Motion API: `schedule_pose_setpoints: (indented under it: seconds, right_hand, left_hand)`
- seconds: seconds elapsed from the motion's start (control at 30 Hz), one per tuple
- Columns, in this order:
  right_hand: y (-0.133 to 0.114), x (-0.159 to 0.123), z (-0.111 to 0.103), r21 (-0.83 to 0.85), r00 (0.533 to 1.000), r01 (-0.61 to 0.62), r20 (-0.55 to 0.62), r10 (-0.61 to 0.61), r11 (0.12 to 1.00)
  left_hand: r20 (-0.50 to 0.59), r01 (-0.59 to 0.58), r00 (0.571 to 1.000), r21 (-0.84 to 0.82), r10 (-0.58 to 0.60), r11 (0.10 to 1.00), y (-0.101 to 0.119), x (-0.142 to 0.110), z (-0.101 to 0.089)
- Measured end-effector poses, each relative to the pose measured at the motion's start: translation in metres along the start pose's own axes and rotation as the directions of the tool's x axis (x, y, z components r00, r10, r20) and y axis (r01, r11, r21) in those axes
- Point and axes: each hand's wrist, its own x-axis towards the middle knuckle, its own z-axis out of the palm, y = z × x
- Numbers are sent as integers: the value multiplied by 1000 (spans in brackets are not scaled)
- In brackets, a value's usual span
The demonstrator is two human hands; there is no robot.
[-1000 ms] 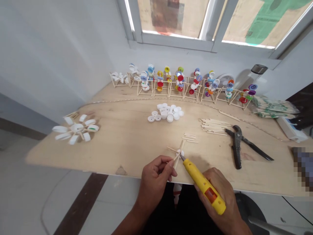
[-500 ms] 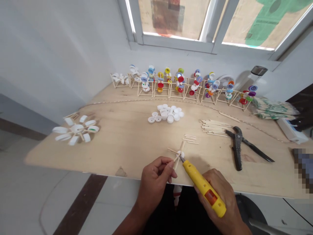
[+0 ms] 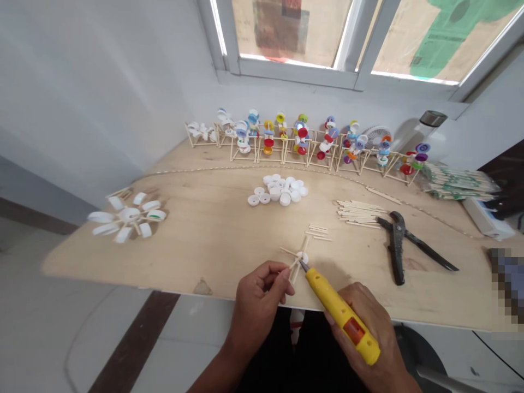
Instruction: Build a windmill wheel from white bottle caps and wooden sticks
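My left hand (image 3: 260,297) is closed, pinching a short wooden stick (image 3: 294,265) whose far end meets a small white bottle cap (image 3: 305,258). Other sticks radiate from the cap like spokes. My right hand (image 3: 374,325) wraps around a yellow pen-shaped hot glue gun (image 3: 331,295) with an orange switch. Its metal nozzle points at the cap, right where the stick meets it; whether it touches is too small to tell. Just behind the cap lie several short cut sticks (image 3: 318,231).
White caps (image 3: 282,191) are heaped mid-table. Longer sticks (image 3: 360,213) and a black-handled cutter (image 3: 399,248) lie to the right. At left is a finished-looking cap wheel (image 3: 129,216). Colourful cap wheels on stick frames (image 3: 301,144) line the wall, near a bottle (image 3: 426,131) and bagged sticks (image 3: 458,183).
Hardly anything differs. My left hand has shifted very slightly left, and the glue gun has tilted a touch, its tip staying at the cap.
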Motion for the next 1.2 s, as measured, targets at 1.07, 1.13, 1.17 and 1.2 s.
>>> schedule_pose_setpoints:
  seconds: [1.07, 1.13, 1.17, 1.2]
  right_hand:
    - [-10, -9, -15, 4, 976, 181, -127, -179, 983]
    - [-9, -9, -20, 1, 970, 206, -135, -204, 978]
    - [-9, -8, -23, 2, 967, 230, -117, -228, 973]
    - [-9, -8, -26, 1, 966, 247, -85, -246, 969]
  left_hand:
    - [219, 305, 943, -278, -249, 911, 4, -1, 8]
    - [230, 312, 940, -276, -253, 909, 6, -1, 10]
    - [232, 313, 939, -273, -254, 910, 8, -1, 10]
    - [227, 313, 940, -270, -256, 911, 10, -1, 9]
